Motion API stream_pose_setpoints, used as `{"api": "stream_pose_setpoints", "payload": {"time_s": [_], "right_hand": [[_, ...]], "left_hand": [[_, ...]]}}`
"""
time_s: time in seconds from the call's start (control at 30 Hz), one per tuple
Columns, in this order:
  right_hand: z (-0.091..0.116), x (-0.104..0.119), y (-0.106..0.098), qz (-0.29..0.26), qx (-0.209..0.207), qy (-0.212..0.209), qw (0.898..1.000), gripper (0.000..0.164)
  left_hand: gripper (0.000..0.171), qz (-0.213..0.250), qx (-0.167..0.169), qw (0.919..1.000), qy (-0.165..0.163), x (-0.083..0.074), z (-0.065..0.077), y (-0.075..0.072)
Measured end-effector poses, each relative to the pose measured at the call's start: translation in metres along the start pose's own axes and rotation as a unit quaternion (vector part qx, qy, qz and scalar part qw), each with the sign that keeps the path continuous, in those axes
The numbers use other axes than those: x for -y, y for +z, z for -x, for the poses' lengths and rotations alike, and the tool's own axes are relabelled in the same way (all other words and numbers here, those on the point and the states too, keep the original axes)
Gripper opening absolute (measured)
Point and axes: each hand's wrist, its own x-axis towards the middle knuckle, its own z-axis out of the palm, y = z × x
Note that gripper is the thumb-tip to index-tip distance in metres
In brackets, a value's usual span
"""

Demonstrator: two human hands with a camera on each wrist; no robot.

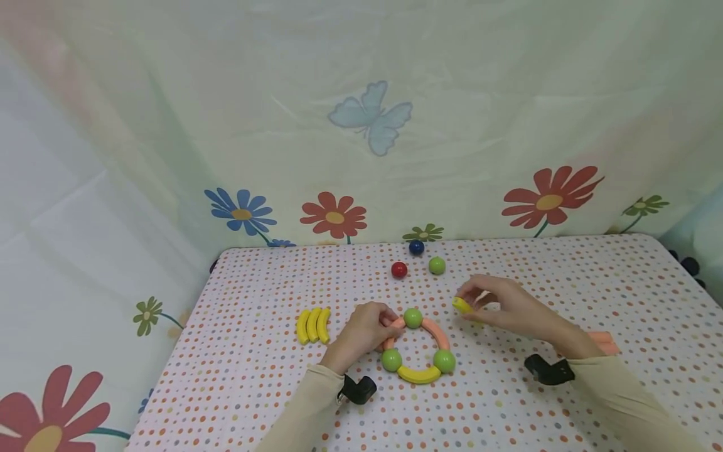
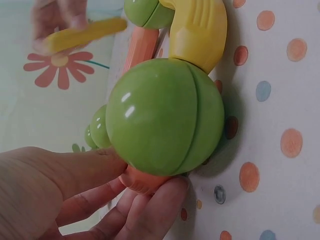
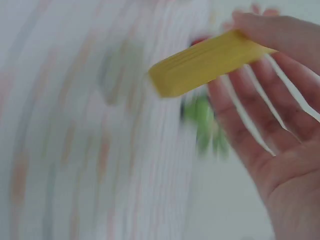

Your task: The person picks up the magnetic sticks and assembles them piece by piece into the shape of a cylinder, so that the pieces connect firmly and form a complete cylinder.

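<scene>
A ring of green balls (image 1: 391,360) and curved rods lies on the dotted tabletop. Its upper sides are salmon-orange rods (image 1: 436,333); a yellow rod (image 1: 419,375) forms the near side. My left hand (image 1: 364,329) pinches the left orange rod (image 2: 140,181) between thumb and fingers, just beside a green ball (image 2: 165,117). To the right of the ring, above the table, my right hand (image 1: 505,307) holds a loose yellow curved rod (image 3: 205,62) by one end, between thumb and fingertips. The right wrist view is blurred behind it.
Three yellow curved rods (image 1: 313,325) lie side by side at the left. Orange rods (image 1: 604,342) lie partly behind my right wrist. Beyond the ring are a red ball (image 1: 399,270), a blue ball (image 1: 416,247) and a green ball (image 1: 437,265). A flowered curtain (image 1: 452,125) hangs behind the table.
</scene>
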Motion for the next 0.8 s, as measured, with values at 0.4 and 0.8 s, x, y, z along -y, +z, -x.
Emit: {"api": "stream_pose_setpoints", "payload": {"time_s": [0.4,0.8], "right_hand": [[-0.05,0.021,0.053,-0.215,-0.078,0.01,0.973,0.03],[-0.048,0.016,0.059,-0.238,-0.049,0.031,0.97,0.031]], "left_hand": [[0.015,-0.007,0.008,0.9999,-0.013,-0.003,-0.002,0.0],[0.017,-0.002,0.009,0.9999,-0.011,-0.002,-0.002,-0.002]]}}
